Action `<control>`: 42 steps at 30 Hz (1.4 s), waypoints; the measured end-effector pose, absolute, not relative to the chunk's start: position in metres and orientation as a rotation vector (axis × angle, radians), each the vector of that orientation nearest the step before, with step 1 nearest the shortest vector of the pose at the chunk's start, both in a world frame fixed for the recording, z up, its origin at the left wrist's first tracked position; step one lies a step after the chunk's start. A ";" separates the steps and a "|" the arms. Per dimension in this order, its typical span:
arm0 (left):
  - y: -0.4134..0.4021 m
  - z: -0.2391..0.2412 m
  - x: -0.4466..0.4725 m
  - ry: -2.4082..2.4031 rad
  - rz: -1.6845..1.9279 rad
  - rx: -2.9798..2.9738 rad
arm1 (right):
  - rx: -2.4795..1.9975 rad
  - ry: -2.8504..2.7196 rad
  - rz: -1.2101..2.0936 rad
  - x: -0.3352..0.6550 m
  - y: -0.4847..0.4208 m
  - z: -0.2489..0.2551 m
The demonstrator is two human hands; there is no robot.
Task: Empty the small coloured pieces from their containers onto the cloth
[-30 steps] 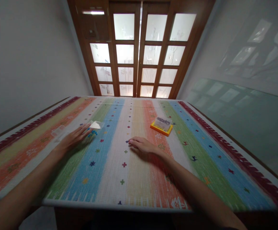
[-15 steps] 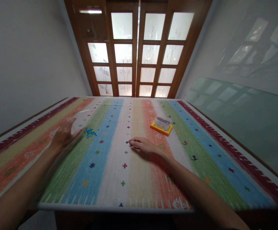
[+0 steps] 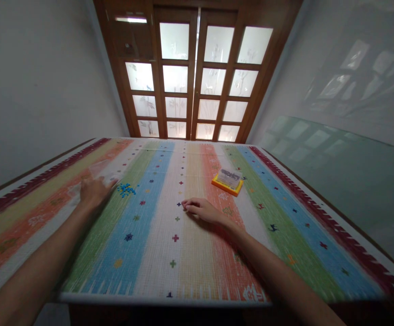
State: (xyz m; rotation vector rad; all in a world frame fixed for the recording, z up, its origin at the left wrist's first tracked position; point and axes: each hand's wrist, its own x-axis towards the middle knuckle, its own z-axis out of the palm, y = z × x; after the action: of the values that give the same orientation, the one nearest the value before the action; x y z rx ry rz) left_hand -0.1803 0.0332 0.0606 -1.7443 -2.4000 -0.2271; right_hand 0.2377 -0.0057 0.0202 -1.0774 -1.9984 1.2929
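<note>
My left hand (image 3: 95,191) rests at the left over a thin clear plastic bag (image 3: 102,169). Its thumb stretches out to the right, apart from the slightly blurred fingers, and I see no firm grip on the plastic. Just right of that thumb lies a loose pile of small blue pieces (image 3: 126,190). My right hand (image 3: 201,210) lies low over the middle of the cloth, fingers curled and thumb pressed against them. Whatever is between those fingertips, if anything, is hidden. Beyond it stands a yellow-orange tray (image 3: 220,185) bearing a clear case (image 3: 230,178) with dark contents.
A striped, patterned tablecloth (image 3: 163,217) covers the table, whose front edge runs close to me. A glass panel (image 3: 335,167) leans along the right wall. Wooden doors with glass panes (image 3: 175,79) stand behind the table's far end.
My left hand has moved a little right and its fingers have drawn back; the plastic bag now spreads farther left, showing on both sides of the hand. My right hand stays nearly still.
</note>
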 end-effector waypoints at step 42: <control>0.016 0.038 -0.221 -2.253 -0.348 -1.933 | -1.638 -2.200 -0.311 0.374 0.076 0.041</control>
State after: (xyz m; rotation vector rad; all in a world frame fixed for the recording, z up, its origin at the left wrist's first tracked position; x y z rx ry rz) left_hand -0.2206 0.0159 0.0379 -1.9333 -2.2526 -0.3484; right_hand 0.3743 0.0758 0.0413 -1.6385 -2.2003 -0.3109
